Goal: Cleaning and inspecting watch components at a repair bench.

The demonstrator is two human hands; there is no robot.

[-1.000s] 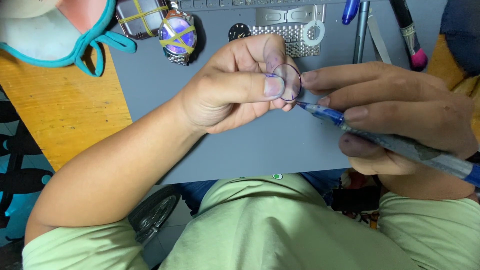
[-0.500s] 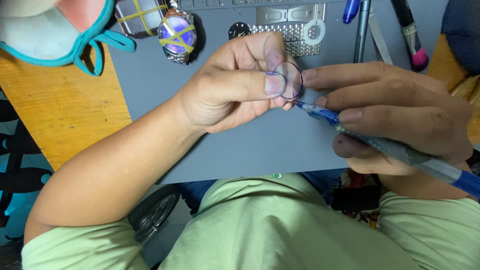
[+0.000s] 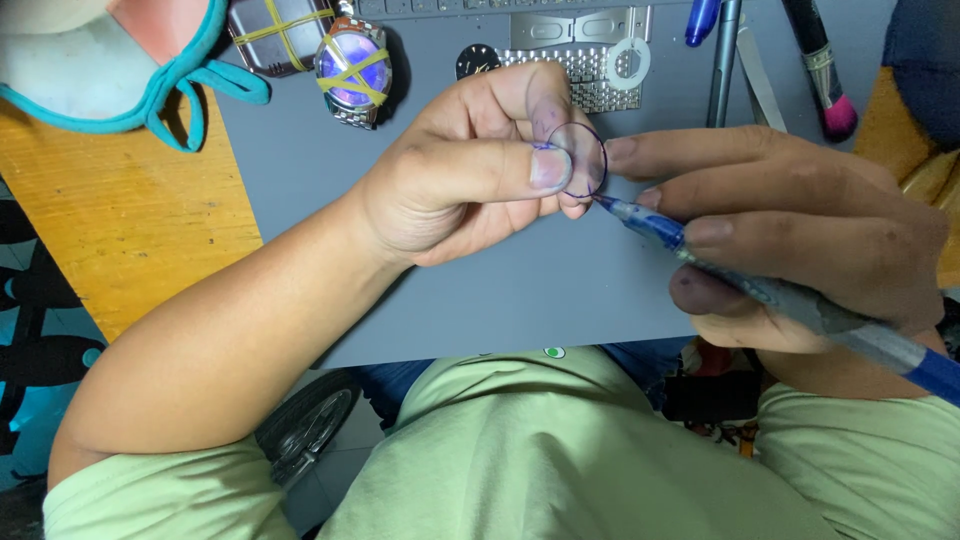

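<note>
My left hand (image 3: 470,170) pinches a small round clear glass disc (image 3: 578,160) between thumb and fingers, holding it upright above the grey mat (image 3: 300,220). The disc's rim looks dark blue. My right hand (image 3: 800,230) grips a blue pen (image 3: 760,285) like a writing tool, and the pen's tip touches the lower right edge of the disc. My right forefinger stretches out beside the disc.
At the mat's far edge lie a wristwatch with yellow bands across its face (image 3: 355,65), a metal watch bracelet (image 3: 585,75), a white ring (image 3: 628,62), a black dial (image 3: 478,60) and several tools (image 3: 725,60). A teal-edged cloth (image 3: 110,70) rests on the wooden tabletop (image 3: 110,230) at left.
The pen tip has crept slightly along the disc's lower edge. Both hands otherwise hold the same place.
</note>
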